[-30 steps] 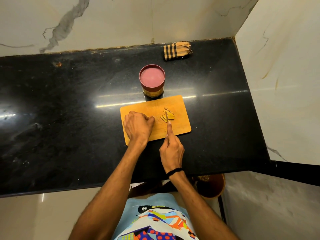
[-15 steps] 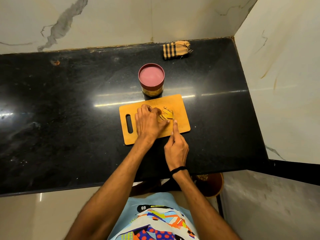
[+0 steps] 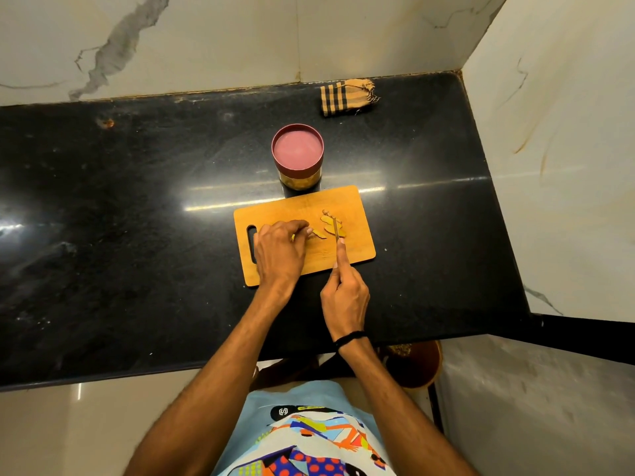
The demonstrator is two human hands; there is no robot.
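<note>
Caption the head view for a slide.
Left hand holds a yellow piece on the cutting board while the right hand holds a knife over the slices.

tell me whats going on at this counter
A person is slicing food on a wooden cutting board on the black counter. The right hand grips a small knife, blade down among the cut slices. The left hand holds a yellow piece with curled fingers. A red-lidded jar stands just behind the board.

Maroon-lidded jar [image 3: 297,156] stood on the black worktop [image 3: 137,235]; folded striped cloth [image 3: 347,97] lay by the marble wall [image 3: 206,39], well apart.
</note>
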